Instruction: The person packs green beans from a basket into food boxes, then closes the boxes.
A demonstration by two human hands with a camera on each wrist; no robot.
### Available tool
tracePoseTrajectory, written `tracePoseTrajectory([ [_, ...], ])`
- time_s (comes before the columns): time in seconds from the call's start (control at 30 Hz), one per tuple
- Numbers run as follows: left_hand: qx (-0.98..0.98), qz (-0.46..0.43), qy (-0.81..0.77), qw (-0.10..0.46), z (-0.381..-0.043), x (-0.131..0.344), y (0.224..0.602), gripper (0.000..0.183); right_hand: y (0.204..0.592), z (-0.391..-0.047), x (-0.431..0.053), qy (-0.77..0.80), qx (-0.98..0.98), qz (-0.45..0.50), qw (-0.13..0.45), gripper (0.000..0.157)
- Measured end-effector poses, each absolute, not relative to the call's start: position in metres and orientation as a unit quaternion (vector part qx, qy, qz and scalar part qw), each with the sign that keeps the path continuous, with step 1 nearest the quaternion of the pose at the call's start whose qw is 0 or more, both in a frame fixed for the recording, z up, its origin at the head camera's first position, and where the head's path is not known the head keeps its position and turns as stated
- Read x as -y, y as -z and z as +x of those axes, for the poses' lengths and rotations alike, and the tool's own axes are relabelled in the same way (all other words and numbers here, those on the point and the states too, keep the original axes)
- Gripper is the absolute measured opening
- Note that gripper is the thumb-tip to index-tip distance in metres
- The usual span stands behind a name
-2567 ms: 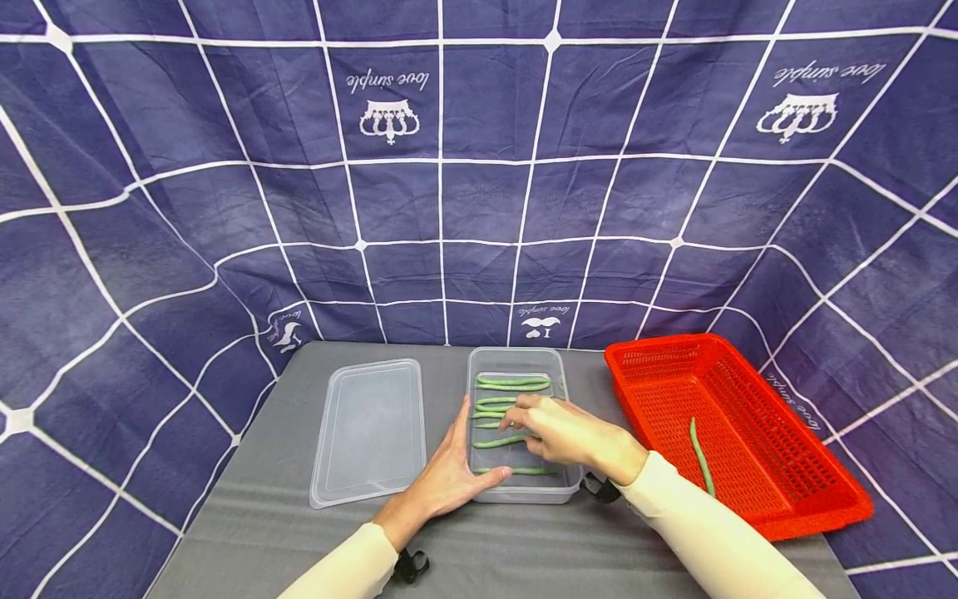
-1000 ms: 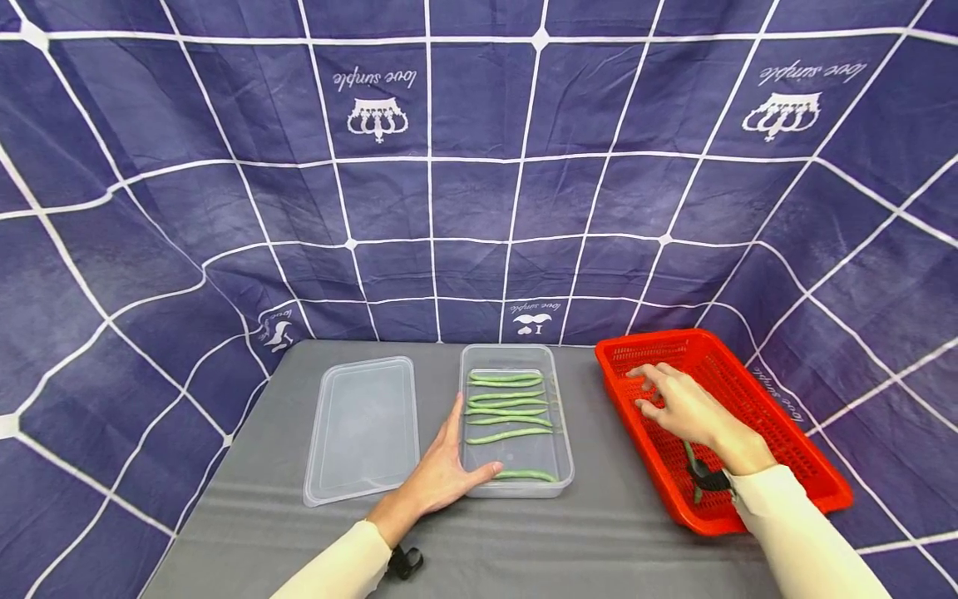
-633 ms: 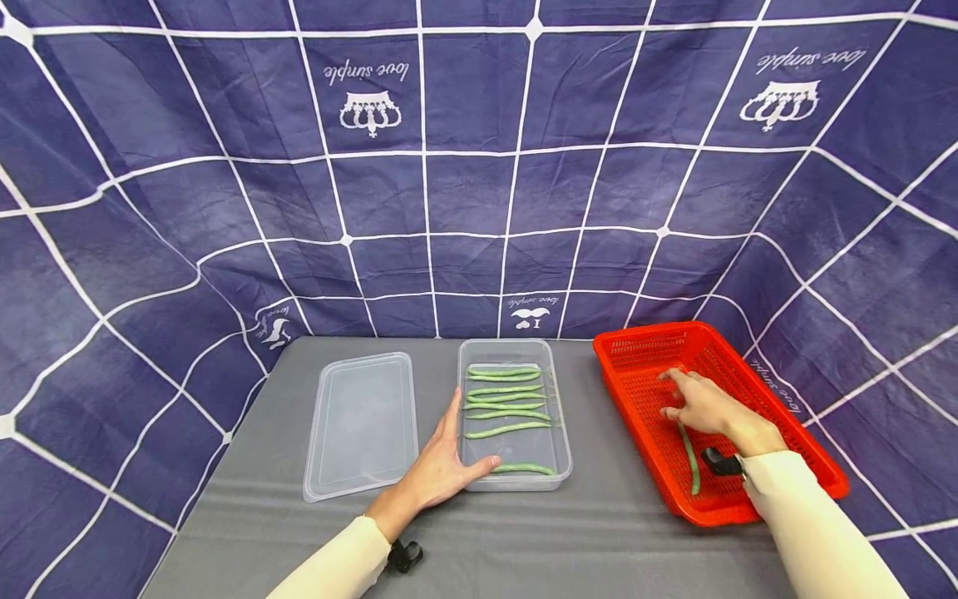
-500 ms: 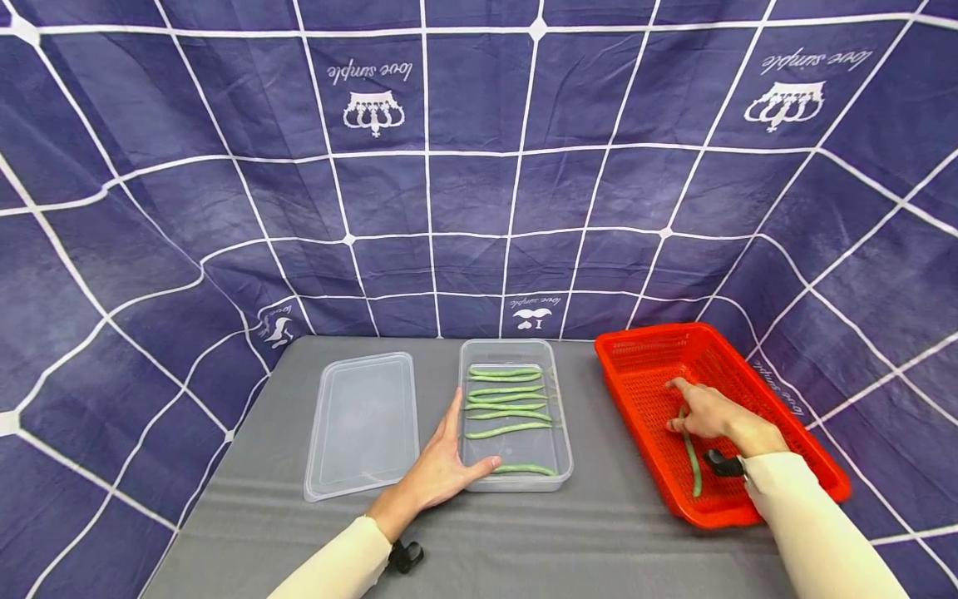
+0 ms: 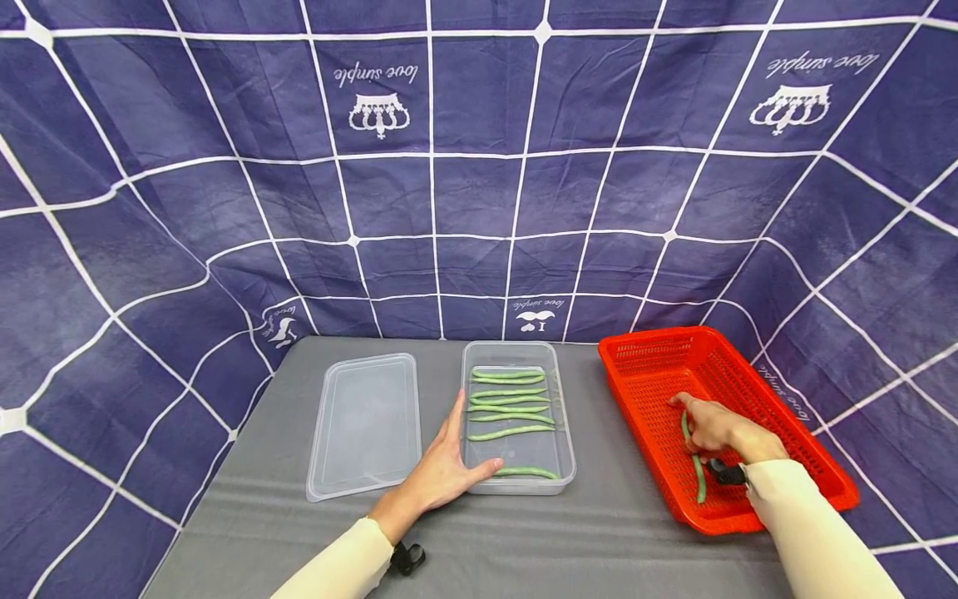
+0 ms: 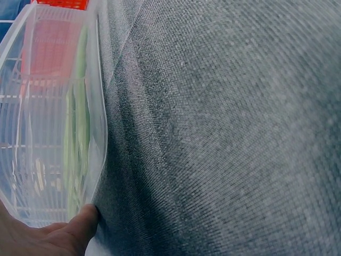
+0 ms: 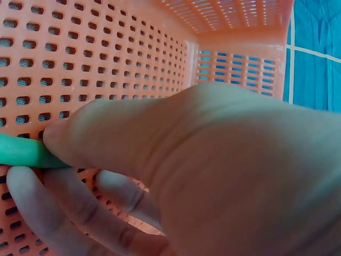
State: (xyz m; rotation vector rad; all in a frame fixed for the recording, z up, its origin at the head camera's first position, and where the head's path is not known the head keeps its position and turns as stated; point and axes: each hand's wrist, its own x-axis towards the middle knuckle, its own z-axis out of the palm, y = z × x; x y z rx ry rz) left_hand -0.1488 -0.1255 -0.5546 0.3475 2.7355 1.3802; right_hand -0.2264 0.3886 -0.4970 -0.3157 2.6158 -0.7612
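My right hand [image 5: 722, 430] is down inside the red plastic basket [image 5: 649, 389]. Thumb and fingers pinch a green bean [image 7: 22, 151] in the right wrist view; part of that bean is hidden by the hand. In the head view the bean still lies low, along the basket's floor. My left hand [image 5: 441, 470] rests against the near left corner of a clear plastic container [image 5: 524, 452], its fingers straight along the side and its thumb at the near rim. Several green beans [image 5: 512, 433] lie crosswise in that container, one apart at the near end.
A clear lid [image 5: 364, 426] lies flat on the grey cloth [image 5: 479, 541], left of the container. Behind and at both sides hangs a blue checked curtain [image 5: 479, 200]. The basket's raised walls surround my right hand.
My right hand has left the container, moved right into the basket and taken hold of the green bean there. My left hand has stayed at the container's corner.
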Motion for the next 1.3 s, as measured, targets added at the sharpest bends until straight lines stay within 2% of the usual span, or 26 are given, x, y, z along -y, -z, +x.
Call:
tracePoseTrajectory([
  [0.4,-0.885,0.107,-0.452,0.03,-0.149,0.124,0.556,0.138,0.489,-0.222,-0.381,0.26,-0.941,-0.109,0.186,0.076],
  [0.8,-0.886,0.112,-0.449,0.03,-0.148,0.127,0.554,0.139,0.485,-0.225,-0.37,0.191,-0.96,-0.179,0.1,0.074],
  [1.3,-0.887,0.117,-0.446,0.021,-0.149,0.125,0.553,0.137,0.469,-0.223,-0.347,0.194,-0.957,-0.212,0.044,0.071],
])
